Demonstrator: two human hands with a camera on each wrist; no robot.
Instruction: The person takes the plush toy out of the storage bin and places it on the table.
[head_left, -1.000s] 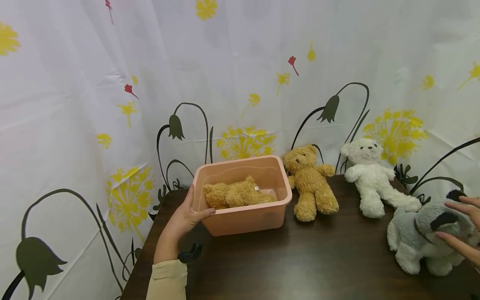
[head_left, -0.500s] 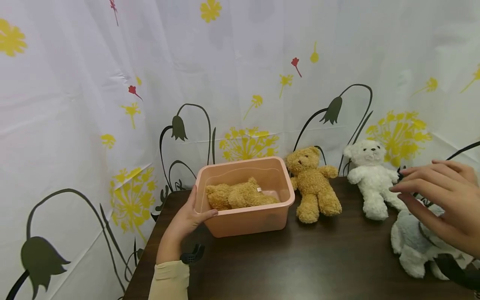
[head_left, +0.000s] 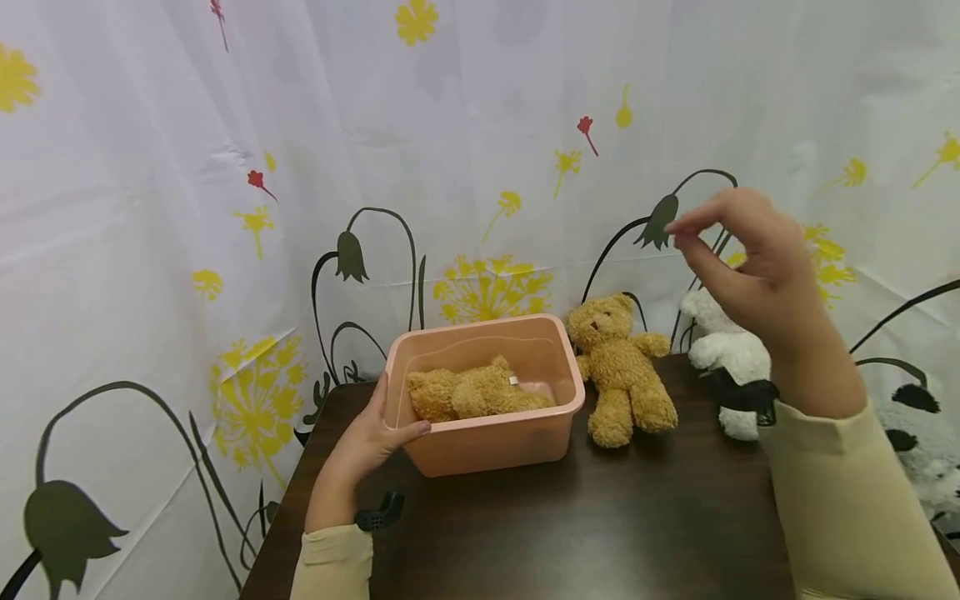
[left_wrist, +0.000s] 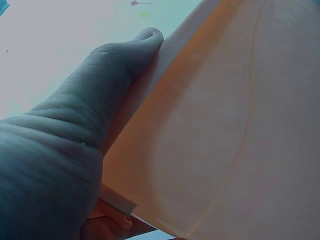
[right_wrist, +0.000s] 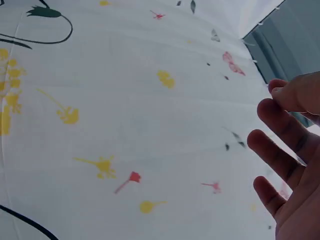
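Observation:
At the left end of a peach plastic bin (head_left: 487, 450), my left hand (head_left: 363, 442) grips the corner, thumb over the front rim and fingers against the outer side. In the left wrist view the thumb lies along the rim of the bin (left_wrist: 210, 125). A curly golden teddy bear (head_left: 476, 392) lies inside the bin. My right hand (head_left: 765, 275) is raised in the air, holding nothing, thumb and index fingertips close together. The right wrist view shows that hand's (right_wrist: 295, 155) other fingers loosely bent. Behind it sits a white teddy bear (head_left: 723, 354), partly hidden by the wrist.
Another golden teddy bear (head_left: 626, 371) leans upright beside the bin's right end. A grey and white plush dog (head_left: 926, 454) with black ears is partly covered by my right sleeve. The dark table (head_left: 600, 533) meets a flower-printed curtain (head_left: 487, 125) at the back.
My right hand has come in from over the plush dog at the right, moving up and left to in front of the curtain. The left hand and bin stay in place.

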